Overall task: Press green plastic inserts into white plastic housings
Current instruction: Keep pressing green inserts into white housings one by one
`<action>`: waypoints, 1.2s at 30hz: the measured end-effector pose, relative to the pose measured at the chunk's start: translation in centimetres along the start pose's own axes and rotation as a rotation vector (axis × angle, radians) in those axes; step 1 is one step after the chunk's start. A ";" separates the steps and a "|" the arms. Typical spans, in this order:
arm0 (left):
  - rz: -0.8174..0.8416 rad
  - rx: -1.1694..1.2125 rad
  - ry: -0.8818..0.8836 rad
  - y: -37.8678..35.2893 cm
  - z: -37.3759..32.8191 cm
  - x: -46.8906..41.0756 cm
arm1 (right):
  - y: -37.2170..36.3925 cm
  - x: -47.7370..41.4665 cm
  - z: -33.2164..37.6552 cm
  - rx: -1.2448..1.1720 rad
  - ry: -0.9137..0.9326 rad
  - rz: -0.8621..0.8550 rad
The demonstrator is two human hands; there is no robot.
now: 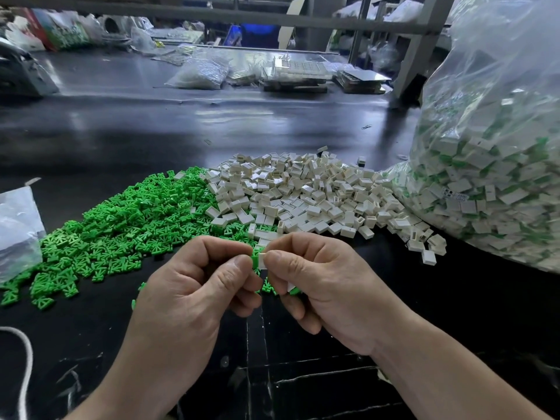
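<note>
Two hands meet over the near side of the bench (472,310). The left hand (194,286) pinches a green insert (253,260) and the right hand (321,286) pinches a white housing (262,259), the parts touching. Keep them square and push straight in. Both wrists angle inward, fingers (233,268) curled.

Bare left hand (194,286), bare right hand (327,286), uncovered forearms (454,377)
</note>
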State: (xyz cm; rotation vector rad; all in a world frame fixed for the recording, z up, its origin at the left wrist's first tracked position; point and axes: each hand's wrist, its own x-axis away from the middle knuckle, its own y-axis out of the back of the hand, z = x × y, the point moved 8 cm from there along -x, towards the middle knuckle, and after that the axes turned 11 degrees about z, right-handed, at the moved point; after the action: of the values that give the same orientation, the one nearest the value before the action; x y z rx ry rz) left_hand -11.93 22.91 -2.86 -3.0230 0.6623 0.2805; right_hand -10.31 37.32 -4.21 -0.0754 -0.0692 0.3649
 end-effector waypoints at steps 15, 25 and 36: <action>0.104 0.363 0.112 -0.9 1.0 -0.4 | -0.8 0.2 -0.1 -0.160 -0.096 0.072; 0.284 0.652 0.252 -2.8 1.3 -0.1 | -1.4 0.2 -0.1 -0.218 -0.053 0.100; 0.273 0.771 0.290 -3.2 1.5 0.0 | -1.9 0.4 -0.1 -0.241 -0.104 0.165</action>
State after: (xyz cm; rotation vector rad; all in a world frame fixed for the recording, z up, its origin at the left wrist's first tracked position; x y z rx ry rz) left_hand -10.83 25.95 -4.39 -2.2439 0.9337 -0.3447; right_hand -9.26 35.73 -4.10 -0.3014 -0.2106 0.5241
